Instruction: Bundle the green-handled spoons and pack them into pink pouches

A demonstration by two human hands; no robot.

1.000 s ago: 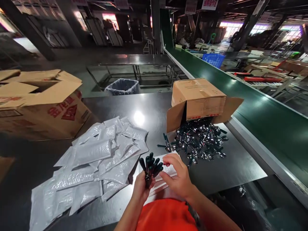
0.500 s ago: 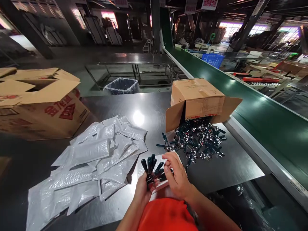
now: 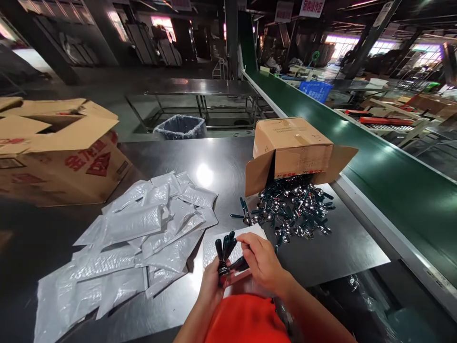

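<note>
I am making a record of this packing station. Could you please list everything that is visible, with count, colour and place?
Bubble mailers: many, white, heaped left on the table.
Mailer: one, white, under the hands.
Spoons: many, steel with dark green handles, spilled from the small box.
Small carton: one, brown, tipped on its side, right.
Large carton: one, brown, red print, open, left.
Table: one, dark metal.
Conveyor belt: one, green, right.
Bin: one, grey liner, behind the table.
Crate: one, blue, far right.
Left hand: grips a spoon bundle.
Right hand: touches the bundle.

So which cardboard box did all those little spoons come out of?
Find the green conveyor belt on the right. Beside it, on the dark metal table, the smaller box lies tipped on its side, spoons spilling from its open flaps. The bigger red-printed carton stands far left.
</note>
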